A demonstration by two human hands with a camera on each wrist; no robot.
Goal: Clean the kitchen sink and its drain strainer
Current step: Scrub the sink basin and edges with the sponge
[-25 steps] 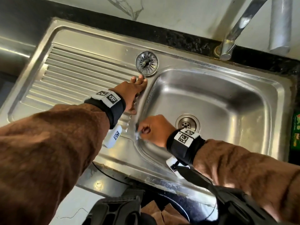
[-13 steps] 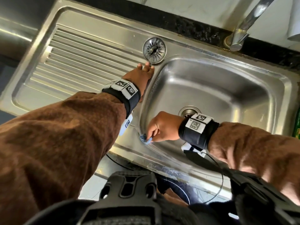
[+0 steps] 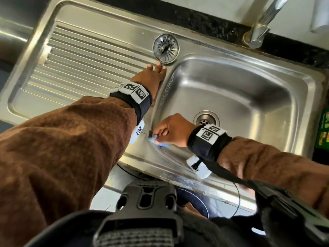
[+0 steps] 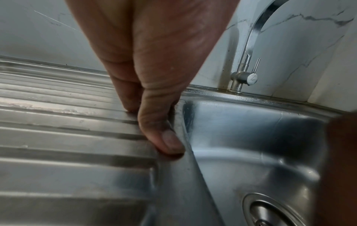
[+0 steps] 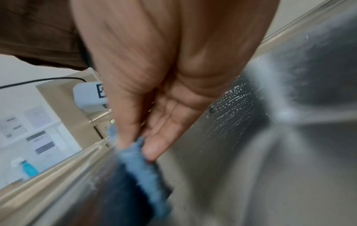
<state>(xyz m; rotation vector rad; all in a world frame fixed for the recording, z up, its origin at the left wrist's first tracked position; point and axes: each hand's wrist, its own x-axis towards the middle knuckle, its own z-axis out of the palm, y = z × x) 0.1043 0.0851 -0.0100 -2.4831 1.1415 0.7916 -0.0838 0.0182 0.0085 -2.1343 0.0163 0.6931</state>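
**Scrubbing the near-left corner of the basin**

The step in hand looks like wiping the stainless-steel sink basin (image 3: 240, 97); the right hand (image 3: 170, 129) has its grip clamped on a small blue cloth (image 3: 156, 142), pressed to the basin's near-left corner by the rim; the left hand (image 3: 151, 75) lies with fingers straight and apart on the ridge between ribbed steel draining board (image 3: 85, 59) and basin, bracing. Next, I judge, the cloth must work along the remaining walls and towards the round drain opening (image 3: 204, 120), which stands without its strainer; the round slotted metal drain strainer (image 3: 166, 47) lies on the draining board's far-right corner, just beyond the left fingertips; the basin holds only droplets.
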